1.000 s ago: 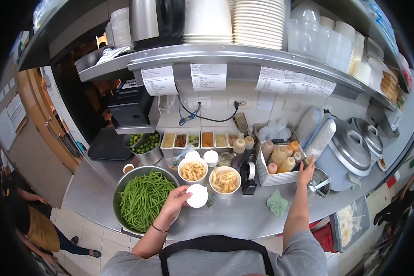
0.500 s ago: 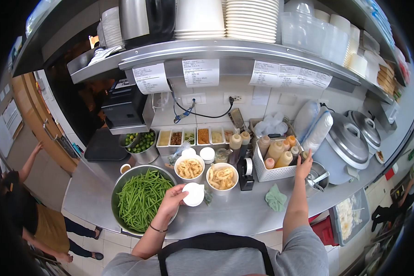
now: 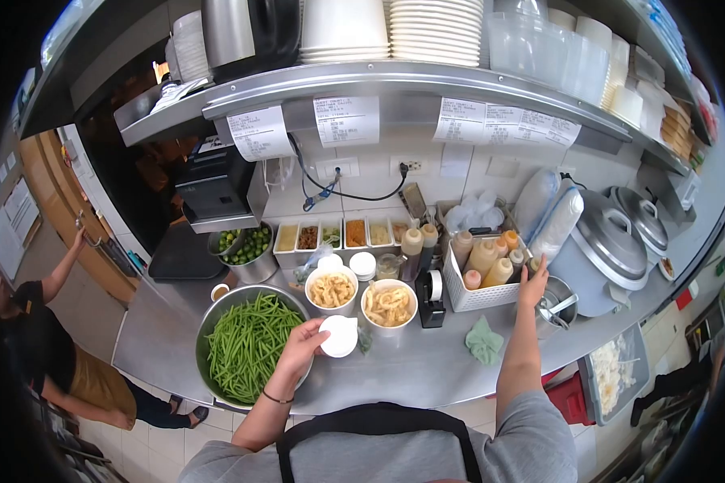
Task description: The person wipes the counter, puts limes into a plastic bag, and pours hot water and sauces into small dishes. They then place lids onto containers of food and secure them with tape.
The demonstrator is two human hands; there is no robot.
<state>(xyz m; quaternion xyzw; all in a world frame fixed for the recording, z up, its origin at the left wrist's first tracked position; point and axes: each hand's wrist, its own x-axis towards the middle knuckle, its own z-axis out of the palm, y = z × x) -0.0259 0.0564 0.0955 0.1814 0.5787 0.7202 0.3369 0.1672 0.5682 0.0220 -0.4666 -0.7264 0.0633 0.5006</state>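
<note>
While the left hand (image 3: 301, 344) pinches a small round white piece (image 3: 340, 337), which could be a lid or a shallow cup, between thumb and fingers, the right hand (image 3: 533, 285) lies against the right end of a white basket (image 3: 485, 301); whether its fingers grip anything there cannot be told. The white piece is just to the right of the left hand, above the bare steel counter (image 3: 419, 372). Directly left of that hand, and partly behind its wrist, sits a metal bowl (image 3: 202, 362) full of green beans (image 3: 246, 342). Just beyond the left hand stand two white tubs of pale strips, the left tub (image 3: 330, 310) and the right tub (image 3: 389, 328). Beside the right hand's fingers, squeeze bottles (image 3: 482, 256) crowd the basket; nearer the person and to the left of this hand lies a crumpled green cloth (image 3: 483, 341), and just to its right is a metal pot (image 3: 546, 327) holding utensils. Well left of the left hand stands another person (image 3: 44, 326).
</note>
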